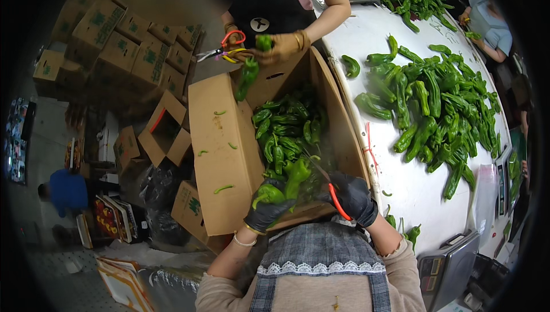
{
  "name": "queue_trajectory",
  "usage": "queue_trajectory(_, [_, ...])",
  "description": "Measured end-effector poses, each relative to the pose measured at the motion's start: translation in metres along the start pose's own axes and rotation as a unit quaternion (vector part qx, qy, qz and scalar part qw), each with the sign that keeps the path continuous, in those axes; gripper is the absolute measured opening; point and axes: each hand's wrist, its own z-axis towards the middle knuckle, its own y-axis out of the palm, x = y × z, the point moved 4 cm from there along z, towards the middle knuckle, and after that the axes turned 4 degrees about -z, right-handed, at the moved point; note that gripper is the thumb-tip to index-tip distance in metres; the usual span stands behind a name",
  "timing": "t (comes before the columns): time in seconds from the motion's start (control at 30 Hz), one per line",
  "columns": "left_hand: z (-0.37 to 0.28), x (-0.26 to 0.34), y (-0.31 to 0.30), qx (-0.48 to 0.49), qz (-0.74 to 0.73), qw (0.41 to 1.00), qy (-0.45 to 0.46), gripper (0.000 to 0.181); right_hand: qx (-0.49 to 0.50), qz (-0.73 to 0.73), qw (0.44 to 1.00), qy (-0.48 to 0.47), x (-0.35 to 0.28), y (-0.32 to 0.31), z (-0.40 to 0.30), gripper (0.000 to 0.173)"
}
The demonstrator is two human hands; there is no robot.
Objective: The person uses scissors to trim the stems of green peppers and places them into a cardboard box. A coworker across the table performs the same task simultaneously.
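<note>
My left hand (pixel 268 209), in a black glove, holds green peppers (pixel 297 175) over the near side of an open cardboard box (pixel 221 157). In my right hand (pixel 354 198), also gloved in black, are red-handled scissors (pixel 339 202); their blades point up and left over the box. Whether the blades are apart is hard to tell. Many dark green peppers (pixel 285 129) lie inside the box. Cut stems (pixel 223 189) rest on its left flap. Across from me, a co-worker's gloved hands (pixel 279 48) hold a green pepper and another pair of scissors (pixel 221 50).
A white table (pixel 365 149) on the right bears a heap of green peppers (pixel 438 101), with a weighing scale (pixel 449 269) at its near end. Stacked cartons (pixel 120 50) stand at the upper left. An open carton (pixel 165 134) and black plastic bags (pixel 161 191) are left of the box.
</note>
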Motion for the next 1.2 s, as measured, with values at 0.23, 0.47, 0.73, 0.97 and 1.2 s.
queue_trajectory(0.23, [-0.005,-0.01,0.004,-0.002,-0.319,0.907,-0.274,0.033,-0.102,0.058,0.993,0.009,0.02,0.021,0.002,0.026])
queue_trajectory(0.47, [-0.01,-0.013,0.018,-0.019,-0.334,0.9,-0.279,0.033,0.014,0.483,0.862,0.154,0.023,0.07,-0.042,0.047])
queue_trajectory(0.73, [-0.011,-0.01,0.02,-0.047,-0.344,0.913,-0.215,0.039,0.009,0.498,0.854,0.147,0.035,0.03,-0.046,0.03])
queue_trajectory(0.97, [-0.015,-0.043,-0.025,0.079,-0.539,0.804,-0.238,0.05,0.21,0.201,0.882,0.372,0.142,-0.065,-0.158,0.037])
queue_trajectory(1.2, [0.0,-0.039,-0.007,0.03,-0.488,0.837,-0.246,0.05,0.071,-0.132,0.85,0.505,0.17,-0.044,-0.238,0.026])
